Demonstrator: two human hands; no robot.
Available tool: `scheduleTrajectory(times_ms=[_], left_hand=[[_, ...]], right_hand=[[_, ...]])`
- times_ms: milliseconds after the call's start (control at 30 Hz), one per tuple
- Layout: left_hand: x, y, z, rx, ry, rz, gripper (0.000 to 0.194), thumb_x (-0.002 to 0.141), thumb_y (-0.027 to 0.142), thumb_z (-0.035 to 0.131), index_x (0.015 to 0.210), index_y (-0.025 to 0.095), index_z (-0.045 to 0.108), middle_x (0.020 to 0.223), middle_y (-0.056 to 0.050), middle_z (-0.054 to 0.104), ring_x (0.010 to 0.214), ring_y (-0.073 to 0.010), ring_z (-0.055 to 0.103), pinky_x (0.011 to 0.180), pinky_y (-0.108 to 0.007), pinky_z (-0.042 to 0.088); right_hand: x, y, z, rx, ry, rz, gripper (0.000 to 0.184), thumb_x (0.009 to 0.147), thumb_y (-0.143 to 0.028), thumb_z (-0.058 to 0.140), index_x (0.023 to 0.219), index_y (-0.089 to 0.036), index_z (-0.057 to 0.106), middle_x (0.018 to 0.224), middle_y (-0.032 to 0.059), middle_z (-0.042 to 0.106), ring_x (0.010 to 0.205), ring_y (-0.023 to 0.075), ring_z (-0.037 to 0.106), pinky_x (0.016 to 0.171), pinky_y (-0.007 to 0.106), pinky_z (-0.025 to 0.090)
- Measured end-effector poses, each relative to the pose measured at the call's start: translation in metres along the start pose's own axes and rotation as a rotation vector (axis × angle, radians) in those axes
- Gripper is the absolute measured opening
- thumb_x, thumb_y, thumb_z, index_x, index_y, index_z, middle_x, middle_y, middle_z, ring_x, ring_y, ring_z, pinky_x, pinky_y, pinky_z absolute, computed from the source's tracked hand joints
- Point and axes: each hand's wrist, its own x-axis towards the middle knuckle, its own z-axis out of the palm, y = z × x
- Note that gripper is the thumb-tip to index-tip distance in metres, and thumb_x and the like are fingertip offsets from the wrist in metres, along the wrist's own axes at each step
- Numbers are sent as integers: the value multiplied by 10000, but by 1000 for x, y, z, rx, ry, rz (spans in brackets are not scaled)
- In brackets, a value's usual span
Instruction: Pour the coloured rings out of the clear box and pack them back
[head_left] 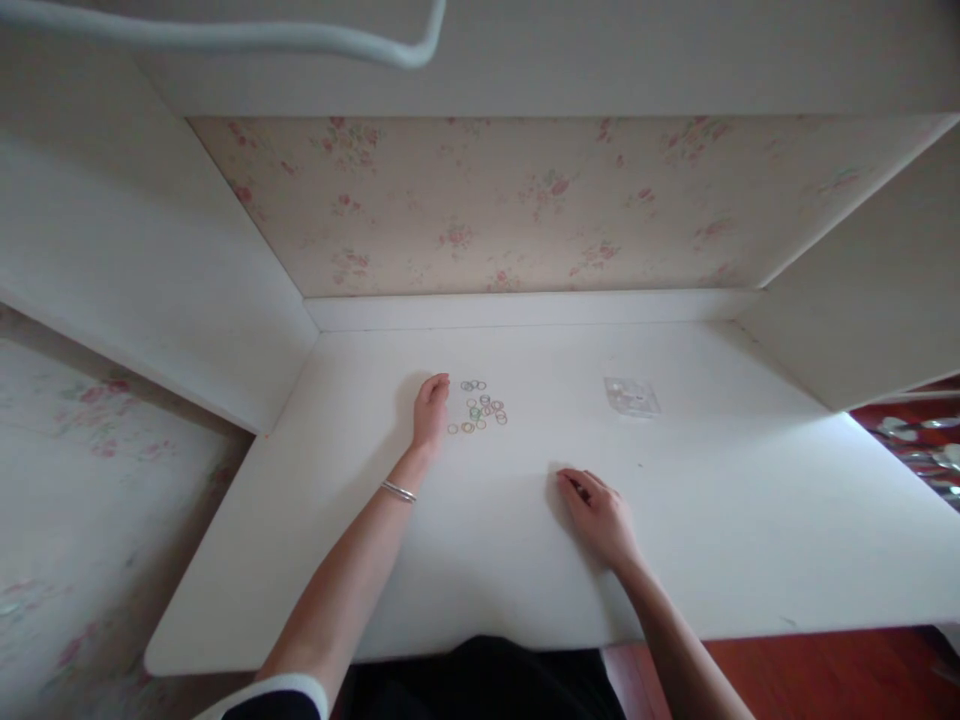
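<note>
Many thin, small rings that look like elastic bands (486, 408) lie in a loose cluster on the white desk (480, 560); some are green, pinkish, yellowish or dark. Just left of them, my left hand (431, 412) rests on its side, fingers curled in and close together. Whether anything is inside it is hidden. Nearer to me and to the right, my right hand (600, 515) is on the desk with thumb and fingertips pressed together. A dark gap shows between them, and I cannot make out what they hold, if anything.
A small clear plastic bag (632, 397) lies flat on the desk's right half. White panels stand at both sides, with a floral wall (487, 210) behind. A white cable or rod (300, 38) crosses the top left. Shiny objects (922, 445) show past the right edge.
</note>
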Motion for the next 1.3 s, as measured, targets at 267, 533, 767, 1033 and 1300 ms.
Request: scheduleTrajectory(times_ms=[267, 533, 767, 1033, 1300], left_hand=[[-52, 2, -52, 420, -232, 159, 192, 851, 290, 496, 922, 180, 636, 901, -46, 649, 801, -144, 592, 742, -279, 475], [-71, 4, -44, 760, -382, 399, 215, 845, 211, 504, 1029, 214, 616, 1044, -48, 611, 998, -183, 548, 914, -341, 435], [-66, 11, -27, 965, -424, 455, 310, 882, 265, 453, 1173, 264, 559, 1245, -38, 550, 1038, -219, 528, 912, -388, 422], [-64, 10, -25, 947, -347, 451, 264, 909, 290, 409, 1100, 247, 586, 1222, -55, 555, 1054, -209, 538, 936, -377, 427], [-68, 5, -24, 972, -280, 456, 288, 906, 251, 402, 1160, 192, 522, 1245, -103, 527, 1144, -228, 495, 948, -385, 430]], right_hand=[[10, -14, 11, 15, -77, 29, 318, 855, -483, 426, 943, -288, 662, 955, -4, 681, 774, 169, 619, 690, 285, 450], [46, -47, 36, -70, -71, -252, 286, 898, -362, 394, 975, -261, 650, 977, 17, 640, 813, 146, 596, 707, 250, 429], [87, -73, 46, -298, -67, -358, 308, 898, -296, 424, 1153, -258, 591, 1094, 65, 579, 978, 183, 534, 837, 305, 376], [91, -70, 54, -208, 40, -388, 319, 925, -306, 371, 1116, -219, 610, 1080, 83, 587, 932, 172, 540, 821, 297, 371], [81, -81, 50, -364, -28, -464, 349, 926, -383, 380, 1219, -270, 531, 1087, 74, 578, 951, 207, 501, 830, 341, 317]])
